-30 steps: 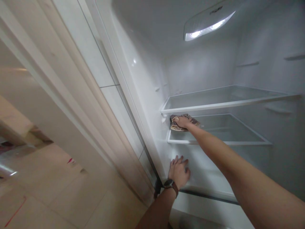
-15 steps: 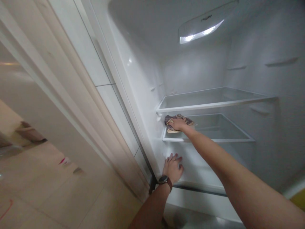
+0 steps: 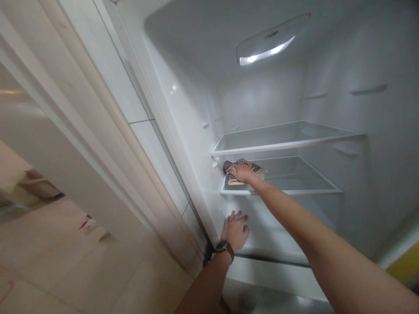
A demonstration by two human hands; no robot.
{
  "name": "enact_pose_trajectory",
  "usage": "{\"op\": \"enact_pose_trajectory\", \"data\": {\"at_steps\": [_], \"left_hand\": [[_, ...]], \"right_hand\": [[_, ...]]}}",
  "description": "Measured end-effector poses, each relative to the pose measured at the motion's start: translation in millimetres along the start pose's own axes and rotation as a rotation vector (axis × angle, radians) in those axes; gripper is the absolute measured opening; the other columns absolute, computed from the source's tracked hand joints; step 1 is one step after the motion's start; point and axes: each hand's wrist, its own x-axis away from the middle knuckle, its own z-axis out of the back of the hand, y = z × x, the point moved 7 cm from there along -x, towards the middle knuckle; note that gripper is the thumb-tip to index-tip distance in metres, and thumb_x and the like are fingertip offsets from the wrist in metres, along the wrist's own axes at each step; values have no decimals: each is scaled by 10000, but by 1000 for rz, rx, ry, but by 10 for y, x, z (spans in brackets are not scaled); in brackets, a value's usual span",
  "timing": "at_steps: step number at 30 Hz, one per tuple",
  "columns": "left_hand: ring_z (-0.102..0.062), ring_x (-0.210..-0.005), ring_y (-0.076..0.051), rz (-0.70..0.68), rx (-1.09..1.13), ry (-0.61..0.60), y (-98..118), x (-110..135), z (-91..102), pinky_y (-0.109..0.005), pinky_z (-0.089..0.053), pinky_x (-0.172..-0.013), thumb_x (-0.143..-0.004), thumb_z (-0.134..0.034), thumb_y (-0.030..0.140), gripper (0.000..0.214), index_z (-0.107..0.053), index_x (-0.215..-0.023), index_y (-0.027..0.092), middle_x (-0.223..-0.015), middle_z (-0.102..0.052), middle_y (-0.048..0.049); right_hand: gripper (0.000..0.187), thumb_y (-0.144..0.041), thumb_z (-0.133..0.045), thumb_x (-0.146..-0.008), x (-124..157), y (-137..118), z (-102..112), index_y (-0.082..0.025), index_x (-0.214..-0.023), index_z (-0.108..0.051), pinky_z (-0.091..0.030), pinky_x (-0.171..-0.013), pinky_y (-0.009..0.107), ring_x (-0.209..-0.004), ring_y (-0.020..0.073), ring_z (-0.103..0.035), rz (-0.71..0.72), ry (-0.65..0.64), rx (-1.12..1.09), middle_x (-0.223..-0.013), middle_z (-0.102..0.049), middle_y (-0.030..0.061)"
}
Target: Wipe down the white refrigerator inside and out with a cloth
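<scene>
My right hand (image 3: 241, 172) presses a folded brown patterned cloth (image 3: 236, 180) with a cream edge onto the left end of the lower glass shelf (image 3: 284, 174) inside a refrigerator. Its fingers are curled over the cloth. Below that shelf, my left hand (image 3: 236, 231), with a watch (image 3: 222, 246) on the wrist, rests with spread fingers at the lower left of the refrigerator's interior and holds nothing. The upper glass shelf (image 3: 271, 139) is just above my right hand.
A lit lamp panel (image 3: 266, 52) is set in the refrigerator's ceiling. Shelf ledges (image 3: 368, 89) stick out of the right wall. On the left are a door frame (image 3: 108, 144) and a tiled floor (image 3: 131, 288) with several blurred items. Something yellow (image 3: 406, 266) shows at the lower right.
The view has shifted slightly, so the refrigerator's interior appears a little further left. Both hands keep nearly the same places, the right one still on the cloth.
</scene>
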Motion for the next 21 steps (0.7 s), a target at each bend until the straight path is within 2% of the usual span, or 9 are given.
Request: {"op": "enact_pose_trajectory", "data": {"at_steps": [14,21], "left_hand": [[-379,-1535,-287,0,11,28,-13,-4,-12,-499,-313,-1272,-956,-546,307,488,-635,-1434,349,-1606,-512,18],[-363,-1543,-285,5,-2,14,-6,0,-8,-497,-304,-1276,-965,-540,303,487,-630,-1443,342,-1615,-500,12]], "right_hand": [[681,-703,-335,-1001,52,-40,44,-298,-1493,-577,-277,-1202,647,-1372,399,-555,21,17,12,-1460,-629,149],[679,-697,-350,-999,56,-38,38,-310,-1524,-540,-283,-1193,662,-1381,404,-549,19,12,21,-1487,-610,141]]}}
